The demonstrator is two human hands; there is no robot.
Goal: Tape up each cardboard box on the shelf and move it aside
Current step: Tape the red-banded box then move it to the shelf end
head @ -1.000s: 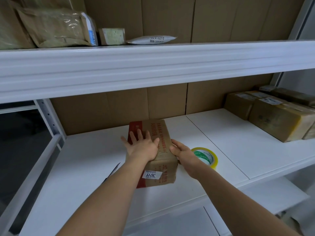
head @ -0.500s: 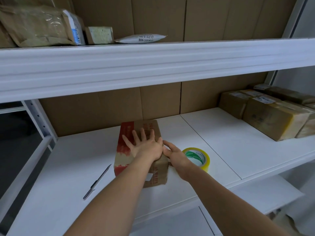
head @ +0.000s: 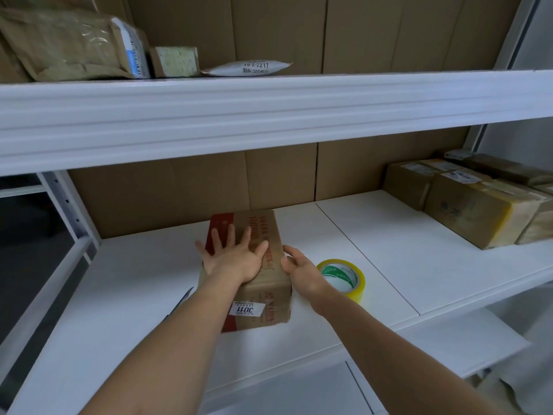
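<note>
A brown cardboard box (head: 263,298) with red print and a white label lies on the white shelf (head: 389,253), in the middle. My left hand (head: 232,257) presses flat on its top with fingers spread. My right hand (head: 300,269) rests against the box's right side, thumb on the top edge. A roll of clear yellowish tape (head: 344,277) lies flat just right of that hand.
A pen (head: 179,304) lies left of the box, partly hidden by my left forearm. Several taped boxes (head: 478,208) stand at the shelf's right end. The upper shelf (head: 269,109) carries parcels and overhangs above. Cardboard sheets line the back.
The box has turned a little, its near end now further right and covering less of the pen side. Both hands stay on it.
</note>
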